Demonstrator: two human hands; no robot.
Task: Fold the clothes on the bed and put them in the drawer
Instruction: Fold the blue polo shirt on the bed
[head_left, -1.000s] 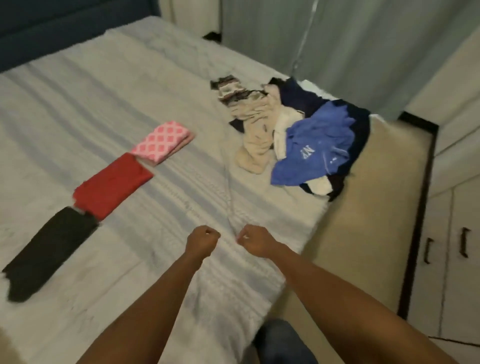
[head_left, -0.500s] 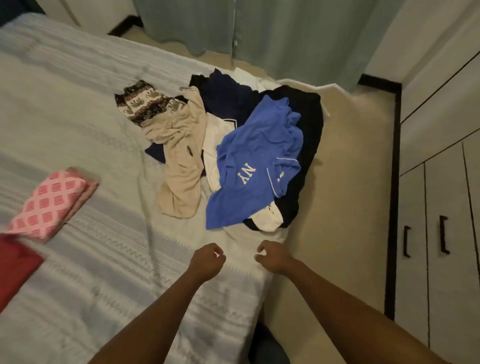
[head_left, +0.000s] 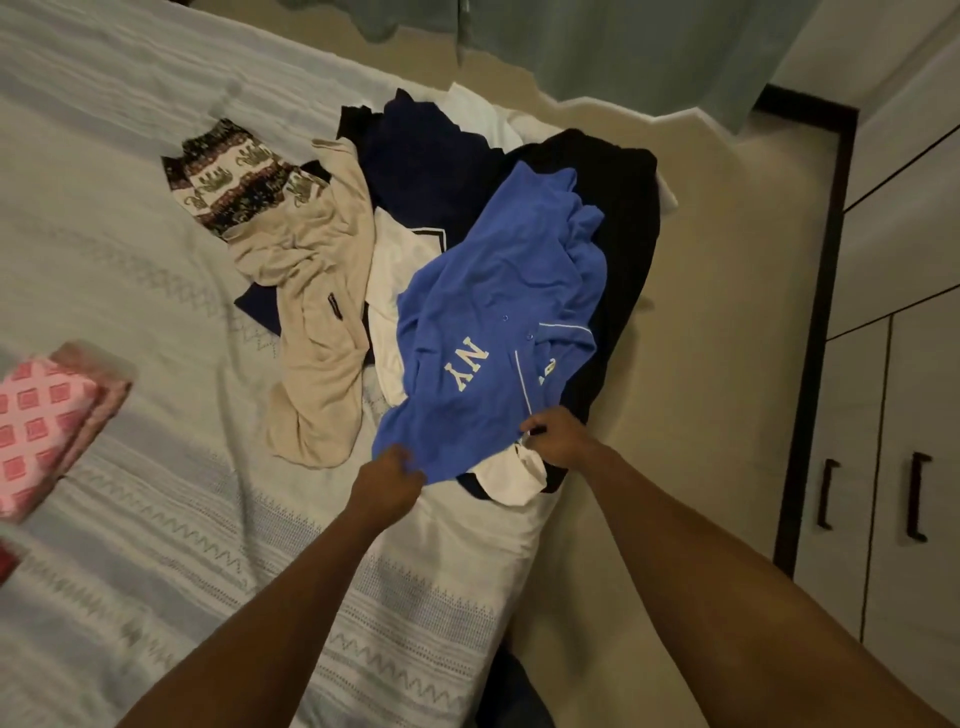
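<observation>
**Lifting the blue shirt clear of the pile**

We judge the step in hand to be taking the bright blue cotton shirt with white "NY" lettering (head_left: 498, 322) off the heap so we can fold it. It lies on top of the unfolded clothes at the right edge of the pale grey patterned bed (head_left: 130, 234), its near hem towards us.

The left grip (head_left: 387, 480) has its fingers curled round the near left corner of that hem. The right grip (head_left: 558, 436) pinches the hem further right, between thumb and fingers. A crumpled white garment (head_left: 511, 475) pokes out just under the right grip, and we cannot tell whether any of it is caught in the pinch.

To do this well, we check that both grips hold blue cloth only, then raise the shirt straight up, not towards us, so the white garment and the black garment (head_left: 618, 208) beneath do not slide off the bed. The loose beige knit garment (head_left: 317, 312) lies beside the shirt on the left, so a high lift avoids dragging it.

We then spread the shirt flat on the bare bedding nearer us, short of the folded pink diamond-patterned cloth (head_left: 36, 421) on the left. The pale cupboard with dark handles (head_left: 883, 467) stands to the right.
</observation>
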